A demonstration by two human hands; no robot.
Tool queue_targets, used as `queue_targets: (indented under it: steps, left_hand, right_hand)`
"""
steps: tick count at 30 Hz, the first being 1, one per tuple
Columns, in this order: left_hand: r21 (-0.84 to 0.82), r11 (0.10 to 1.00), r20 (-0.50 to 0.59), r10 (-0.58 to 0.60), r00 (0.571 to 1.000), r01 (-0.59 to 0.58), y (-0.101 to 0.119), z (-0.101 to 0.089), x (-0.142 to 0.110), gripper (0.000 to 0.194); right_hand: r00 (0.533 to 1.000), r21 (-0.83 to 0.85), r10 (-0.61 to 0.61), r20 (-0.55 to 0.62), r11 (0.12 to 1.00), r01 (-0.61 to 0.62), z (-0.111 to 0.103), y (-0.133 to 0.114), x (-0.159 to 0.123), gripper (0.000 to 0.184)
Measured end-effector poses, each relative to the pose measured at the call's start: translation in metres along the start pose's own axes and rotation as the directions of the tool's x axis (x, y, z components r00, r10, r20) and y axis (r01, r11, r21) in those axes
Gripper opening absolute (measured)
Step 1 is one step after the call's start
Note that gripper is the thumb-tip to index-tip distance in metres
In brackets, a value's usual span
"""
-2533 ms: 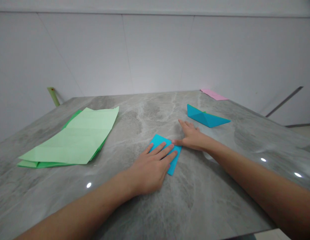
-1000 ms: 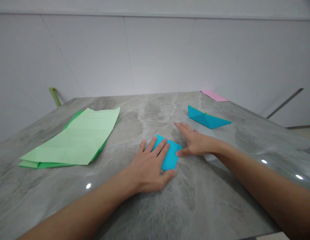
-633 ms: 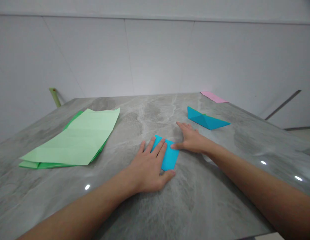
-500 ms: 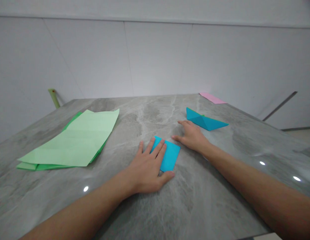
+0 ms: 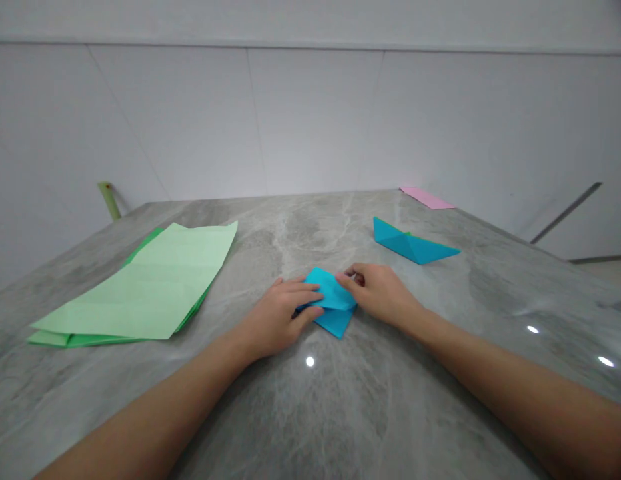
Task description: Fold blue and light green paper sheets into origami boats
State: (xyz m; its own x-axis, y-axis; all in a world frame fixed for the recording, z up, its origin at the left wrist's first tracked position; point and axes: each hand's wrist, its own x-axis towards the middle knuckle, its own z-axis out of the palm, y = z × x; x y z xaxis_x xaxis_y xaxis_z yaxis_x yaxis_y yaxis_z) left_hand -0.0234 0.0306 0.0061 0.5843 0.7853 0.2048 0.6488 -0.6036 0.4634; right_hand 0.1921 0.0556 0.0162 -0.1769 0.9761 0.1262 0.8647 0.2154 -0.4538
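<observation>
A small folded piece of blue paper (image 5: 335, 301) lies on the grey table between my hands, its upper flap lifted a little from the layer beneath. My left hand (image 5: 286, 312) grips its left side, fingers across the top flap and thumb at the fold's lower edge. At the right corner, my right hand (image 5: 374, 288) pinches the paper between thumb and curled fingers. Beyond my right hand rests a folded blue paper boat (image 5: 415, 245) with a bit of green showing along its top. The left fingertips partly cover the paper.
A stack of light and darker green paper sheets (image 5: 140, 287) lies to the left on the marbled grey table (image 5: 290, 420). Pink paper (image 5: 427, 198) rests at the far right edge. A white wall (image 5: 310, 120) stands behind the table.
My left hand went from lying flat on the blue paper to gripping its left side. My right hand moved down and left to its corner. The paper has turned and its flap has opened.
</observation>
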Motion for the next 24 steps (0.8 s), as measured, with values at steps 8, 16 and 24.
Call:
queue_targets:
  steps: [8,16,24]
  left_hand:
    - [-0.042,0.965,-0.286,-0.261,0.922,0.26,-0.0033,-0.0008,0.0047,0.038]
    - [-0.104,0.982,-0.3,-0.183,0.936,0.159,-0.0032,-0.0003,0.0046,0.034]
    - [-0.284,0.958,-0.3,-0.135,0.944,0.047,-0.0034,0.0021,0.0055,0.03]
  right_hand:
    - [0.925,0.274,-0.292,-0.245,0.894,0.355,-0.0018,0.0056,0.004,0.03]
    - [0.906,0.262,-0.357,-0.228,0.874,0.41,0.0016,0.0031,0.0018,0.024]
    - [0.876,0.421,-0.455,-0.161,0.771,0.478,0.0073,0.0063,0.0049,0.013]
